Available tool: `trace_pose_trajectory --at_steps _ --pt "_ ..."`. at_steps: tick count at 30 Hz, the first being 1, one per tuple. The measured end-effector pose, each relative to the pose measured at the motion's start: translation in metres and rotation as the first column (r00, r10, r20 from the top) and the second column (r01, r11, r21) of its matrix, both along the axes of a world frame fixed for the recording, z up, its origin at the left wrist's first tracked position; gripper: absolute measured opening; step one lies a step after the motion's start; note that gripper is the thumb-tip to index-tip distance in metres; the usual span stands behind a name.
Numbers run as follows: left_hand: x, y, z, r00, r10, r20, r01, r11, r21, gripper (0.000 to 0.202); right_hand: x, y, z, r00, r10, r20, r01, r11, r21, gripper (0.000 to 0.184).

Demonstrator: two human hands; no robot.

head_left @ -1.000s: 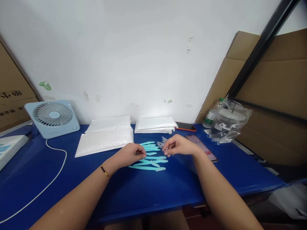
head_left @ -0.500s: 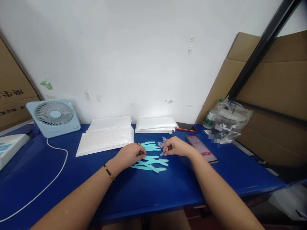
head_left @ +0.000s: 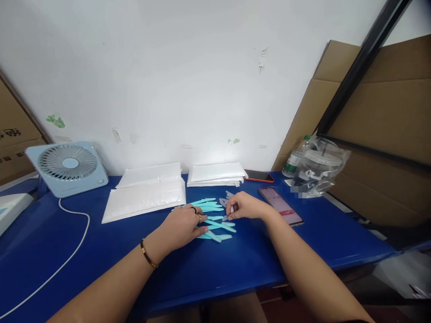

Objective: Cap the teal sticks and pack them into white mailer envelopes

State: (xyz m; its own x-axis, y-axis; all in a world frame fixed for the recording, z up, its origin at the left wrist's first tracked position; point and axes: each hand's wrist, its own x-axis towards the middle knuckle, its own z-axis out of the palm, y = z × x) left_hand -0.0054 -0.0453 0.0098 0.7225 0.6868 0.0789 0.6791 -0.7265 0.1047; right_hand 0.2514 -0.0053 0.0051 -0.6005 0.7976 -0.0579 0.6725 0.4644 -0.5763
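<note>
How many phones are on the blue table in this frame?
2. One dark-screened phone lies beside the white stack; one lit phone lies just right of the right hand. Others could be hidden.

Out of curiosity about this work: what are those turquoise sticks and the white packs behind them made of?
Sticks: probably moulded plastic with a matte finish, judging by their even colour and matching shapes. Packs: seemingly thin plastic film, faintly glossy, with a crinkled surface. The pale piece pinched in the right hand is too small to judge.
</note>
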Motion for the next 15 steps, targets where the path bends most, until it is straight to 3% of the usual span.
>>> trace_pose_trajectory --at_steps 10,15 --pt "-0.0009 0.0027 -0.012 0.997 -0.018 0.077 0.024 0.996 -0.08 0.046 -0.0025 0.0044 -0.0081 0.998 -0.045 -0.052 0.051 0.99 0.13 0.01" --pt "-0.0011 0.0003 -0.0096 0.993 -0.045 0.109 0.062 0.987 -0.15 0.048 -0.0095 0.001 -0.0086 0.995 -0.014 -0.095 0.02 0.998 0.066 0.013"
